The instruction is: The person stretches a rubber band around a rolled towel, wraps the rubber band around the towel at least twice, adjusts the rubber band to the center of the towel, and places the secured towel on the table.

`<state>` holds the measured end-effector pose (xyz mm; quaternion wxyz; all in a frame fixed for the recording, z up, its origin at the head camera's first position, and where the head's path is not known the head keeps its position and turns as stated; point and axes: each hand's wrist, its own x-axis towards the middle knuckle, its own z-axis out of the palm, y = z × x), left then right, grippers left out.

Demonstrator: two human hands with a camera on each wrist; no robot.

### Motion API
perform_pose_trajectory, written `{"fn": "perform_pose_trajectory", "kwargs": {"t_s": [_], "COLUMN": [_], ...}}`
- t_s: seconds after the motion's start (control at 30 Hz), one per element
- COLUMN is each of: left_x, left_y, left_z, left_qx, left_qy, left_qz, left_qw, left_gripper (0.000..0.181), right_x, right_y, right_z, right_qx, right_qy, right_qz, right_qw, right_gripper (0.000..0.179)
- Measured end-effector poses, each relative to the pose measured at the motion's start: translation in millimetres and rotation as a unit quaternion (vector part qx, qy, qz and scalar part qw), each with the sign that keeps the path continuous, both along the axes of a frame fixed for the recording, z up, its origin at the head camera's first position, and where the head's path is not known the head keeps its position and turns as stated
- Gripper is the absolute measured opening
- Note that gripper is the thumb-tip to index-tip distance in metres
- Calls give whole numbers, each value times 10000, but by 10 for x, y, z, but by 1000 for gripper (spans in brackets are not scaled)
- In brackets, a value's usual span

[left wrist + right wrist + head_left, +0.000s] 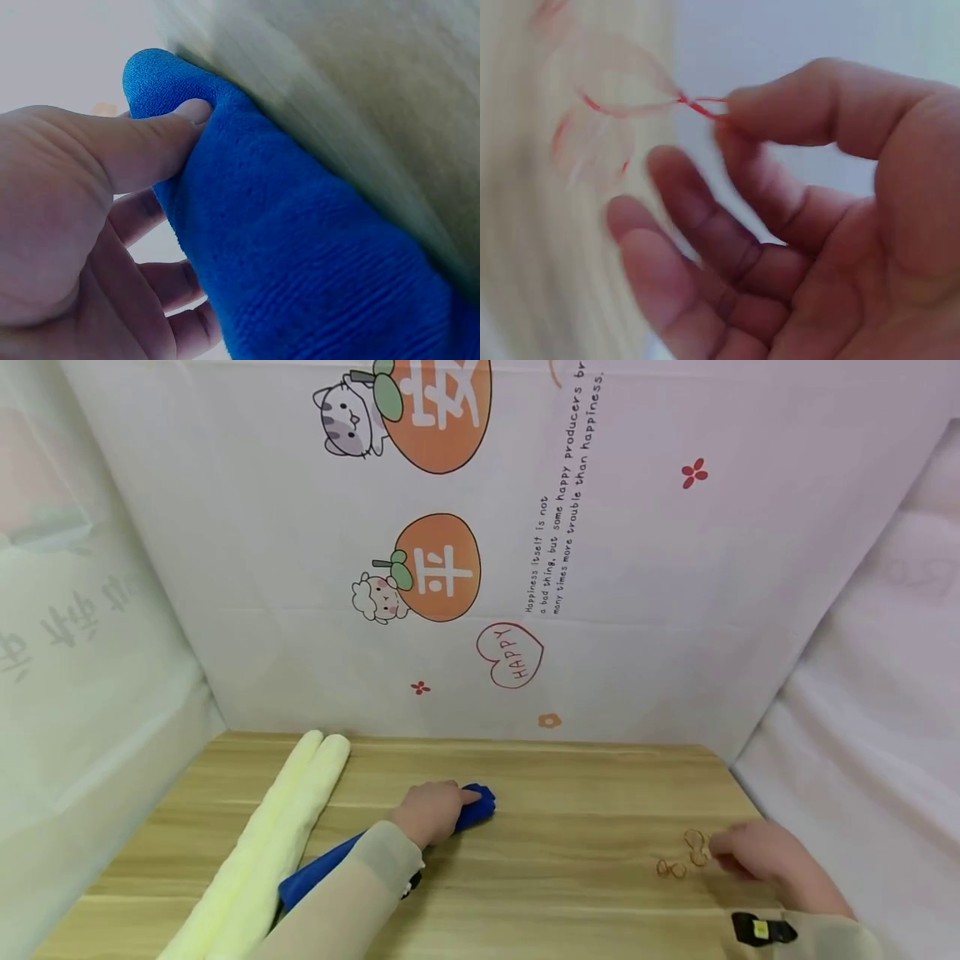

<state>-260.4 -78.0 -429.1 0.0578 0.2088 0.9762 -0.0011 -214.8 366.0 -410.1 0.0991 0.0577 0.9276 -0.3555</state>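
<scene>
My left hand [427, 812] grips a rolled blue towel [321, 867] near its far end. In the left wrist view the thumb [161, 139] presses on top of the ribbed blue cloth, with the other fingers behind it. Over at the right, my right hand [768, 856] is low over the wooden table. Its thumb and index fingertip pinch a thin red rubber band [695, 106], which stretches out in the right wrist view. Another rubber band [671, 869], twisted into small loops, lies on the table beside that hand.
Two long, pale yellow rolled towels [258, 852] lie side by side at the left of the wooden table [570, 827]. A white printed cloth [622, 635] hangs along the table's back edge, with more white cloth at both sides.
</scene>
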Motion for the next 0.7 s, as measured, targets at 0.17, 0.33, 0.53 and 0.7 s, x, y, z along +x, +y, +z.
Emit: {"fn": "perform_pose_trajectory", "kwargs": {"t_s": [0.17, 0.33, 0.53, 0.7], "left_x": [-20, 6, 17, -5], "left_y": [15, 31, 16, -3], "left_z": [-26, -33, -15, -37], "left_qx": [22, 87, 88, 47], "left_qy": [52, -4, -6, -5], "left_qz": [99, 35, 73, 49], "left_qw": [9999, 10000, 9999, 10000], "left_gripper": [54, 54, 54, 54], "right_x": [-122, -213, -305, -325], "right_y": [-184, -358, -559, -656], "right_z": [119, 171, 291, 328], "right_qx": [-2887, -5428, -6473, -7052], "right_qy": [153, 728, 820, 742], "right_qz": [-489, -83, 521, 411], "right_qw": [9561, 8366, 7560, 7039], "right_gripper": [24, 17, 27, 33]}}
